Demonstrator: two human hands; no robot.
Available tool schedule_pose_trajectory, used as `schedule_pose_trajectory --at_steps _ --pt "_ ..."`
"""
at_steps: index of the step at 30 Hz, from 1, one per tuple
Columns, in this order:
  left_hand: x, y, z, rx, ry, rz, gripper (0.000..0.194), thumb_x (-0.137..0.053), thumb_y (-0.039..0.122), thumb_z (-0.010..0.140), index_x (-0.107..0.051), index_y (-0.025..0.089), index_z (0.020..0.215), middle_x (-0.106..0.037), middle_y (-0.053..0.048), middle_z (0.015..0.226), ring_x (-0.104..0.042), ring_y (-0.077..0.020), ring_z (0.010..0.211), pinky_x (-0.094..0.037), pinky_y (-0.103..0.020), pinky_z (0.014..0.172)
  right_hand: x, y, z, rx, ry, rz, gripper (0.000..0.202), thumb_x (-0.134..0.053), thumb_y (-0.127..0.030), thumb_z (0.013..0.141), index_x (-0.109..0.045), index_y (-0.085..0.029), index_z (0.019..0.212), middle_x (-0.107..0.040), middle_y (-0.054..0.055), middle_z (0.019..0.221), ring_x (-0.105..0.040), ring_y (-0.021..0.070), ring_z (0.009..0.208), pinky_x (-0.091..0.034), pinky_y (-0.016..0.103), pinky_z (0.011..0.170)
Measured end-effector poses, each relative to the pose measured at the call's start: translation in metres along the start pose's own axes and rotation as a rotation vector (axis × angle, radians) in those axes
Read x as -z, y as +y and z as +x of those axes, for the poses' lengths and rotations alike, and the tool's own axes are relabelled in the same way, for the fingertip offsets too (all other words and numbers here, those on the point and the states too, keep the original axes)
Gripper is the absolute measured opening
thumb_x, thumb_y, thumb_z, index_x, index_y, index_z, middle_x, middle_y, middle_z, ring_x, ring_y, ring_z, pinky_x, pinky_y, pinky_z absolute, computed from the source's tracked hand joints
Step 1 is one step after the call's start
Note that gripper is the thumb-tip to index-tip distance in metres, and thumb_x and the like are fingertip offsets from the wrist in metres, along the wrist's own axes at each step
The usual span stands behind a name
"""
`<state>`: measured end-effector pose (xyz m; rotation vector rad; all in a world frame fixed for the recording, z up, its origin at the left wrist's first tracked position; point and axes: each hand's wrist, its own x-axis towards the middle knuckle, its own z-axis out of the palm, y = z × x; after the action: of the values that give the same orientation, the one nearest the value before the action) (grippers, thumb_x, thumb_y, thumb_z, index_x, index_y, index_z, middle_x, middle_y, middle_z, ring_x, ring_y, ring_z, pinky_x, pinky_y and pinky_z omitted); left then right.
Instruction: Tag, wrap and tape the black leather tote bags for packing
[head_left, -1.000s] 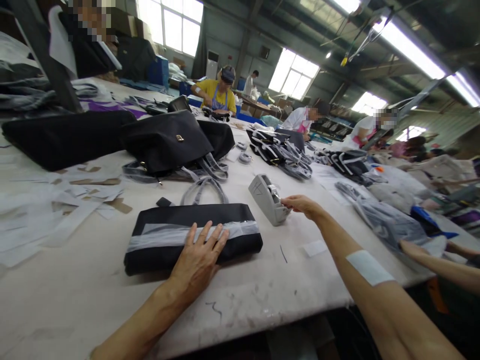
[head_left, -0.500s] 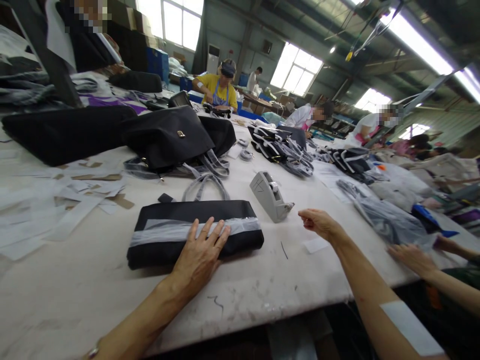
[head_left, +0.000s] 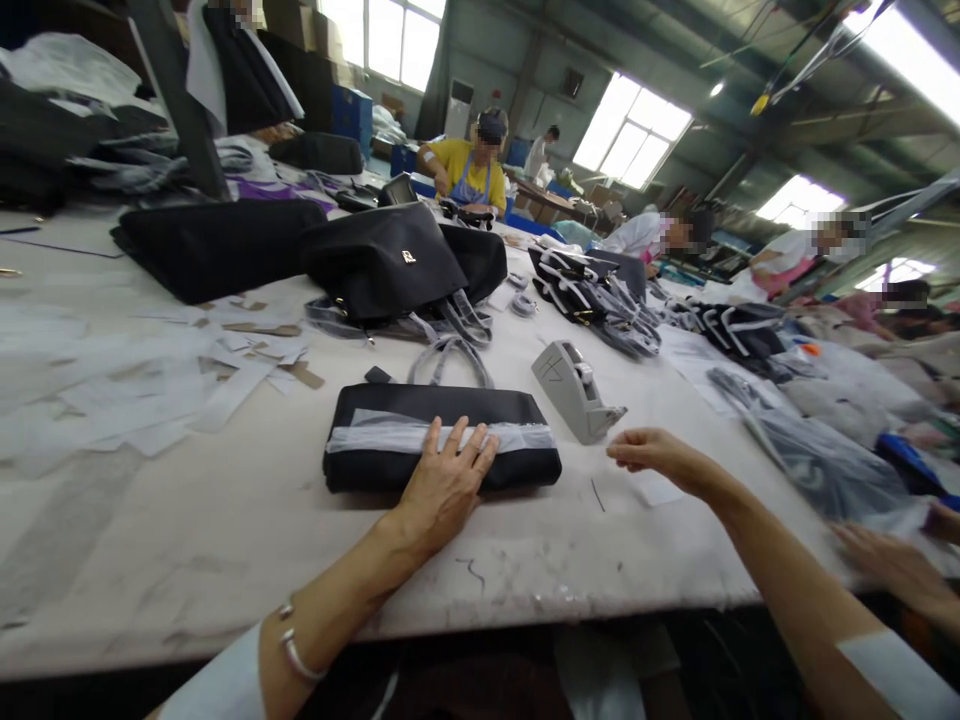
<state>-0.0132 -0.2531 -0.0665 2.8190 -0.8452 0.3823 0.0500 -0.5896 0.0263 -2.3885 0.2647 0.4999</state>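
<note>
Fingers of my left hand [head_left: 448, 478] press flat, gripping nothing, on the folded black bag [head_left: 441, 436] mid-table while my right hand [head_left: 651, 452], pinched near the tape dispenser [head_left: 574, 390], may let its wrap spring loose.

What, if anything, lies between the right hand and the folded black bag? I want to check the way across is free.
Nothing visible does. Bare table lies between the right hand and the folded black bag; the tape dispenser stands behind that gap. The left hand rests on the bag.
</note>
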Motion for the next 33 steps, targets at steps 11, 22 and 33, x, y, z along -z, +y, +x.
schedule_pose_trajectory --at_steps 11,22,33 --pt "0.001 0.0 0.0 -0.01 -0.021 0.047 0.061 -0.05 0.036 0.091 -0.037 0.013 0.146 -0.038 -0.013 0.151 -0.033 -0.0365 0.139 -0.026 -0.063 0.111 -0.096 -0.142 0.016 0.291 -0.232 -0.576 0.02 -0.071 -0.03 0.069 -0.062 -0.019 0.055 -0.059 -0.001 0.053 -0.054 0.0134 0.054 -0.036 0.023 0.049" --pt "0.0 -0.001 -0.001 -0.015 0.003 -0.007 0.058 -0.044 0.028 0.091 -0.036 0.01 0.146 -0.037 -0.015 0.152 -0.033 -0.037 0.139 -0.025 -0.065 0.111 -0.065 -0.099 0.027 0.153 -0.1 -0.79 0.053 -0.07 -0.069 0.071 -0.064 -0.018 0.08 -0.065 0.007 0.066 -0.064 0.0255 0.071 -0.042 0.029 0.059" --pt "-0.005 0.002 -0.003 0.037 0.031 -0.032 0.063 -0.057 0.039 0.086 -0.04 0.008 0.139 -0.036 -0.019 0.151 -0.029 -0.0356 0.141 -0.019 -0.061 0.115 -0.113 -0.119 0.025 0.505 0.337 -0.639 0.045 -0.046 -0.045 0.098 -0.055 -0.018 0.133 -0.054 0.013 0.136 -0.045 0.0282 0.129 -0.031 0.041 0.108"
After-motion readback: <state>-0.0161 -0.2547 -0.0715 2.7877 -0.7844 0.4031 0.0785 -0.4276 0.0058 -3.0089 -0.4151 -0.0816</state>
